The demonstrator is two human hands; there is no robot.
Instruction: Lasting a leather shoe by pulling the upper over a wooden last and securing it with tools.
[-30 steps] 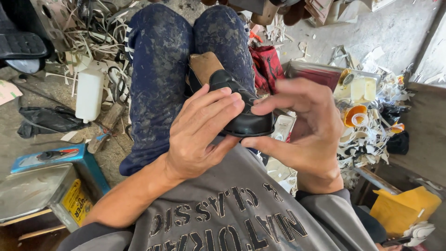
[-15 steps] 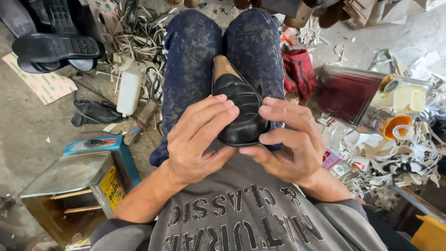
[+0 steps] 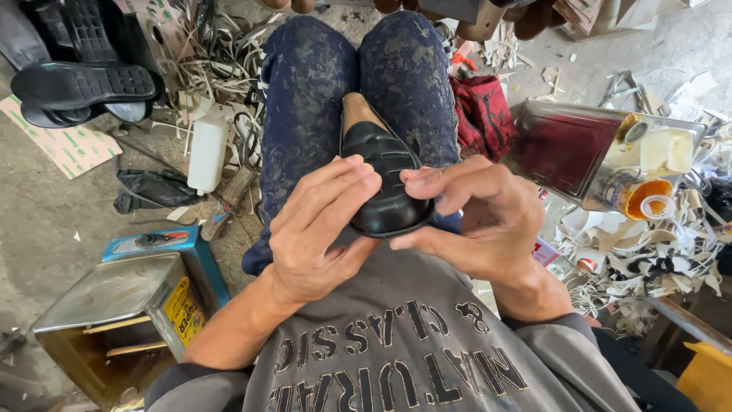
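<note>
A black woven leather shoe [image 3: 385,179] on a tan last rests on my lap between my knees, toe towards me. My left hand [image 3: 316,229] grips the toe from the left, fingers laid over the upper and thumb under the edge. My right hand [image 3: 476,221] holds the toe from the right, fingertips pinching the upper's rim and thumb beneath the sole edge. The two sets of fingertips almost meet over the toe. The shoe's heel end is hidden between my blue patterned trouser legs [image 3: 305,99].
A metal tin [image 3: 114,305] and a blue can [image 3: 164,243] stand at the lower left. A white bottle [image 3: 206,152], black soles [image 3: 80,84] and loose strips lie at the left. A red bag [image 3: 484,114], a dark red tin [image 3: 572,149] and an orange tape roll [image 3: 648,200] sit at the right.
The view has shifted, so the lap and shoe sit more central. My hands have slid towards the toe, and my right fingers now pinch the rim instead of wrapping the side.
</note>
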